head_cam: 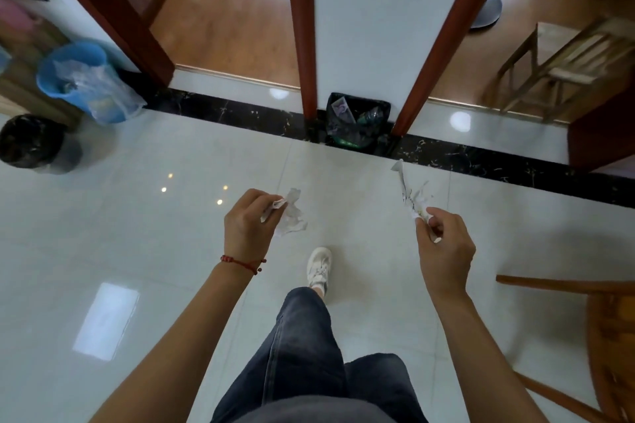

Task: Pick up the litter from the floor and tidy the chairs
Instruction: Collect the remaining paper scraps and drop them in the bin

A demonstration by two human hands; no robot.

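head view: short of the black-lined bin [357,120], left hand [249,223] grips crumpled paper [292,211]; right hand [443,244] grips a twisted paper strip [409,192].

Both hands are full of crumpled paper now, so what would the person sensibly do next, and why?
Probably step forward to the black-lined bin straight ahead. The left hand and right hand each pinch paper scraps, and that bin already holds rubbish.
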